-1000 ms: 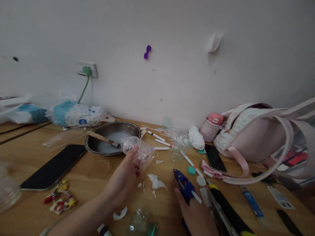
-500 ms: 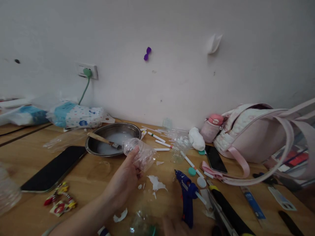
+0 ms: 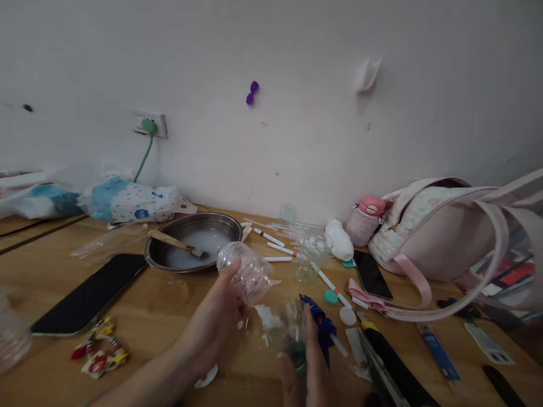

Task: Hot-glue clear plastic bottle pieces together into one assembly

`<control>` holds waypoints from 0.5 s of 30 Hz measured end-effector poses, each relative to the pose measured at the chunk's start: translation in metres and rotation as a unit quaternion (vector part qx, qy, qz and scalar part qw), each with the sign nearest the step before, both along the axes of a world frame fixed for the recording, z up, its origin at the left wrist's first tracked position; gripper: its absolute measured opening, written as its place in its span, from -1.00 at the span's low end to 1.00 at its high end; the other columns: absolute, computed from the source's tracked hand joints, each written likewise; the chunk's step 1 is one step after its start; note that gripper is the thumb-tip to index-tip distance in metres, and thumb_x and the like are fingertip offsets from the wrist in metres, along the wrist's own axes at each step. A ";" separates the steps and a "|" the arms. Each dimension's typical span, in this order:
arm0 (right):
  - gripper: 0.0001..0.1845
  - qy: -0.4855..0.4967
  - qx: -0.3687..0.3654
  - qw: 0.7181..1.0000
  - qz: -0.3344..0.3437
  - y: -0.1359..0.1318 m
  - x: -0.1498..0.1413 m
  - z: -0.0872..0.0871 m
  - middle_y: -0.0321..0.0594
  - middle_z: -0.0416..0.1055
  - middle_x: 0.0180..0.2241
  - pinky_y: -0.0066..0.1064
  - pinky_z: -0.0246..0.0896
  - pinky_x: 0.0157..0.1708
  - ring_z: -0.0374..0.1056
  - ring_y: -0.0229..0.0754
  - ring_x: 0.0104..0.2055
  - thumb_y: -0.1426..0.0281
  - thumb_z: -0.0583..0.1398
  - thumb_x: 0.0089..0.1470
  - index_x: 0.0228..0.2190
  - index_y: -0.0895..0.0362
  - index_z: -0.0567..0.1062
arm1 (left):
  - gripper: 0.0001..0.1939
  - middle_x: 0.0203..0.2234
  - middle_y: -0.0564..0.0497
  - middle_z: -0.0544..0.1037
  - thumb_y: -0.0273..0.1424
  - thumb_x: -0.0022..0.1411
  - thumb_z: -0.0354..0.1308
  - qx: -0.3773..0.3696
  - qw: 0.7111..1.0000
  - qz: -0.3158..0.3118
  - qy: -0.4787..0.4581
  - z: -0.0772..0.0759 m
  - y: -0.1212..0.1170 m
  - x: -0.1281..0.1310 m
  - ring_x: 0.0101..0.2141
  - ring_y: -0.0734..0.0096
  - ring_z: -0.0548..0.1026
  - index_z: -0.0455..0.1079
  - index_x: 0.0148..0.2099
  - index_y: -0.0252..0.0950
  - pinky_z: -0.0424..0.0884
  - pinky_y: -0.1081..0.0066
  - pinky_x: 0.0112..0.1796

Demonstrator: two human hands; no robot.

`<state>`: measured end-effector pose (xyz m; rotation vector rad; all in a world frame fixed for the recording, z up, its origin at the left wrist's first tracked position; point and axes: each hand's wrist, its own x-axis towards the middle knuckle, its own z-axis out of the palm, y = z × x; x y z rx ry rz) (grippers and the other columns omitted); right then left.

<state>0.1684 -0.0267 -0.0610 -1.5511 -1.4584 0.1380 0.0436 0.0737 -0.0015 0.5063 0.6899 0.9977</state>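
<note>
My left hand [image 3: 220, 308] grasps a clear bottle piece [image 3: 248, 274] by its side, just in front of the steel bowl [image 3: 231, 226]; probably light, thin, slippery, easily dented, best cradled round the ribs. Right hand [image 3: 314, 370] holds a blurred bottle top [image 3: 292, 322] near its green cap [image 3: 298, 357]. Bowl holds cloudy liquid [image 3: 207, 240], brush [image 3: 172, 240] propped on rim

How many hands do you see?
2. The left hand holds a clear plastic piece near the bowl; the right hand, beside the blue glue gun, holds a blurred see-through piece, green at one end.
</note>
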 end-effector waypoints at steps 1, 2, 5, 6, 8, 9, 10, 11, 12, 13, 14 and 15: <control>-0.37 0.018 -0.007 1.000 -0.015 0.000 -0.002 0.001 -0.05 0.08 0.25 0.12 0.28 0.00 0.09 0.20 0.23 0.36 -0.02 0.25 0.27 -0.11 -0.13 | -0.69 -0.33 0.08 0.64 -0.18 0.34 -0.02 0.002 1.000 -0.002 -0.006 0.000 -0.001 0.001 -0.36 0.43 0.55 0.49 -0.15 -0.21 0.38 0.50 -0.36; -0.38 0.044 -0.014 0.999 -0.026 0.000 -0.004 0.001 -0.09 0.04 0.27 0.13 0.26 0.02 0.07 0.18 0.24 0.35 -0.03 0.26 0.27 -0.15 -0.13 | -0.70 -0.32 0.08 0.64 -0.19 0.34 -0.01 0.004 1.000 -0.003 -0.013 0.000 -0.003 0.002 -0.35 0.42 0.55 0.49 -0.15 -0.21 0.39 0.49 -0.32; -0.43 0.125 -0.011 0.992 -0.010 -0.001 -0.004 -0.006 -0.07 0.09 0.25 0.11 0.20 0.06 0.12 0.16 0.22 0.33 0.01 0.24 0.24 -0.11 0.00 | -0.66 -0.31 0.07 0.64 -0.17 0.35 -0.06 0.010 1.000 -0.015 -0.020 0.000 -0.007 0.004 -0.29 0.39 0.55 0.48 -0.11 -0.21 0.38 0.47 -0.21; -0.47 0.142 -0.004 0.990 -0.001 -0.001 -0.002 -0.009 -0.04 0.17 0.21 0.07 0.22 0.06 0.18 0.16 0.18 0.32 0.05 0.22 0.20 -0.06 0.10 | -0.64 -0.31 0.06 0.64 -0.17 0.36 -0.08 0.013 1.000 -0.021 -0.017 0.000 -0.009 0.004 -0.28 0.38 0.54 0.48 -0.11 -0.22 0.37 0.45 -0.18; -0.55 0.163 0.011 0.986 0.016 0.000 0.005 -0.012 -0.05 0.34 0.09 -0.06 0.29 0.02 0.32 0.12 0.08 0.33 0.09 0.20 0.12 -0.01 0.25 | -0.61 -0.31 0.05 0.64 -0.15 0.36 -0.10 0.021 0.999 -0.028 -0.012 0.000 -0.011 0.004 -0.26 0.33 0.53 0.48 -0.11 -0.23 0.36 0.41 -0.16; -0.58 0.167 0.018 0.986 0.016 0.002 0.008 -0.012 -0.07 0.39 0.04 -0.11 0.30 0.01 0.34 0.09 0.05 0.34 0.10 0.19 0.08 0.00 0.29 | -0.61 -0.30 0.05 0.64 -0.15 0.36 -0.10 0.026 0.999 -0.027 -0.012 0.000 -0.012 0.004 -0.25 0.32 0.53 0.48 -0.11 -0.23 0.34 0.40 -0.15; -0.59 0.170 0.022 0.985 0.009 0.003 0.009 -0.011 -0.09 0.40 0.02 -0.14 0.30 0.00 0.35 0.06 0.04 0.35 0.12 0.18 0.07 0.00 0.30 | -0.62 -0.31 0.05 0.64 -0.15 0.35 -0.08 0.031 0.999 -0.022 -0.012 0.001 -0.013 0.005 -0.24 0.31 0.52 0.49 -0.12 -0.23 0.33 0.39 -0.13; -0.59 0.170 0.028 0.985 0.000 0.005 0.010 -0.009 -0.09 0.39 0.02 -0.16 0.29 0.00 0.34 0.04 0.04 0.37 0.13 0.17 0.06 0.00 0.29 | -0.64 -0.32 0.05 0.64 -0.15 0.34 -0.06 0.036 0.999 -0.016 -0.014 0.001 -0.014 0.005 -0.23 0.31 0.52 0.50 -0.14 -0.22 0.33 0.39 -0.12; -0.58 0.168 0.033 0.985 -0.013 0.006 0.008 -0.007 -0.08 0.38 0.02 -0.17 0.29 -0.02 0.34 0.02 0.03 0.38 0.14 0.15 0.06 0.00 0.28 | -0.65 -0.33 0.05 0.63 -0.16 0.32 -0.03 0.039 0.999 -0.014 -0.017 0.002 -0.015 0.005 -0.22 0.30 0.52 0.51 -0.16 -0.22 0.32 0.39 -0.12; -0.56 0.160 0.039 0.986 -0.028 0.007 0.006 -0.004 -0.06 0.36 0.02 -0.18 0.29 -0.04 0.34 0.02 0.01 0.39 0.15 0.14 0.06 0.01 0.26 | -0.66 -0.34 0.04 0.63 -0.16 0.31 -0.01 0.042 0.999 -0.016 -0.020 0.002 -0.016 0.005 -0.20 0.28 0.52 0.51 -0.19 -0.23 0.32 0.39 -0.11; -0.56 0.146 0.045 0.987 -0.044 0.007 0.002 -0.001 -0.02 0.35 0.01 -0.17 0.29 -0.06 0.34 0.03 0.00 0.38 0.14 0.14 0.06 0.03 0.24 | -0.67 -0.35 0.04 0.63 -0.16 0.30 0.01 0.043 0.999 -0.019 -0.021 0.003 -0.016 0.006 -0.19 0.26 0.51 0.52 -0.21 -0.23 0.33 0.38 -0.11; -0.57 0.128 0.053 0.989 -0.056 0.008 -0.002 0.002 0.02 0.33 0.00 -0.15 0.28 -0.08 0.34 0.04 -0.01 0.36 0.11 0.16 0.06 0.05 0.22 | -0.68 -0.37 0.04 0.63 -0.16 0.29 0.03 0.042 0.999 -0.019 -0.023 0.003 -0.017 0.006 -0.18 0.25 0.52 0.52 -0.23 -0.23 0.33 0.37 -0.11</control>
